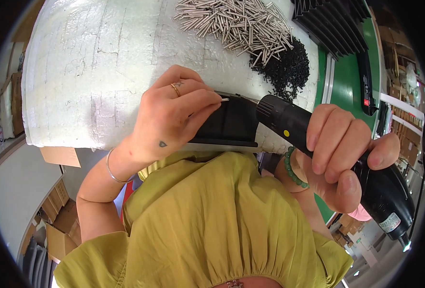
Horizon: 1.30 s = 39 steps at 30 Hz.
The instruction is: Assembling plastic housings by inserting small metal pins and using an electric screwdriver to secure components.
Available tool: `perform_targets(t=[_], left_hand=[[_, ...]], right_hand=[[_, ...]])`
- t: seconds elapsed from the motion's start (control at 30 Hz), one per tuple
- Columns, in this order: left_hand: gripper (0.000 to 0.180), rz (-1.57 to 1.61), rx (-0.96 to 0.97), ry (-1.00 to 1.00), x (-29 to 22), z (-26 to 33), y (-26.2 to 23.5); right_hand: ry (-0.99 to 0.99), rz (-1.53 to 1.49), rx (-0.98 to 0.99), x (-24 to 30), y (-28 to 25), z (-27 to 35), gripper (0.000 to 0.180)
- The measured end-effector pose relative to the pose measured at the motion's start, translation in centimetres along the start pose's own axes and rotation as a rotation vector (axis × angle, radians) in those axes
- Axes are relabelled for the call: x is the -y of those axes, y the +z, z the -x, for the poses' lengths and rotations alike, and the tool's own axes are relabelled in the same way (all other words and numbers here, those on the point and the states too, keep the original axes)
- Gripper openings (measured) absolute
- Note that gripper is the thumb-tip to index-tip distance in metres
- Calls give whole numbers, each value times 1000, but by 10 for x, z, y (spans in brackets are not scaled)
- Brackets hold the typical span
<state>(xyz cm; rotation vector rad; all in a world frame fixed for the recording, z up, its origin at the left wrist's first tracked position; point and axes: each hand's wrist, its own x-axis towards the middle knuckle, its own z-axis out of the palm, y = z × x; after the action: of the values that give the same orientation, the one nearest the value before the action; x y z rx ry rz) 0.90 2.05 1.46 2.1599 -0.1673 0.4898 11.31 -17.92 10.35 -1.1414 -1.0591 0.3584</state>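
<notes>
My left hand (171,110), a ring on one finger, pinches a short silvery metal pin (225,99); only its end shows past the fingertips. Just under it lies a black rectangular panel (229,122) at the near edge of the table, partly covered by the hand. My right hand (339,151) is wrapped round a black electric screwdriver (289,120) with a yellow dot on its body. The screwdriver's thin bit (247,98) points left toward the panel's far edge, close to the pin. Whether the bit touches anything, I cannot tell.
Beyond my hands, a heap of metal pins (241,26) lies on the white-covered table (92,72), beside a pile of small black screws (287,72). Ribbed black pieces (330,24) stand at the far right, near a long black bar (366,81) on a green surface.
</notes>
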Motion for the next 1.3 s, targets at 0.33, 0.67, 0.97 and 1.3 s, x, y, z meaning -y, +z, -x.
perform_targets(t=[0.33, 0.67, 0.97, 1.3], left_hand=[[18, -59, -17, -70, 5, 6, 8], [16, -34, -26, -57, 8, 5, 8], [15, 44, 4, -91, 8, 7, 9], [11, -59, 54, -18, 3, 15, 8]], right_hand=[[-13, -43, 42, -15, 4, 6, 36], [28, -33, 66, -20, 7, 2, 37], [59, 11, 162, -24, 18, -15, 32], [92, 4, 243, -26, 22, -22, 32]])
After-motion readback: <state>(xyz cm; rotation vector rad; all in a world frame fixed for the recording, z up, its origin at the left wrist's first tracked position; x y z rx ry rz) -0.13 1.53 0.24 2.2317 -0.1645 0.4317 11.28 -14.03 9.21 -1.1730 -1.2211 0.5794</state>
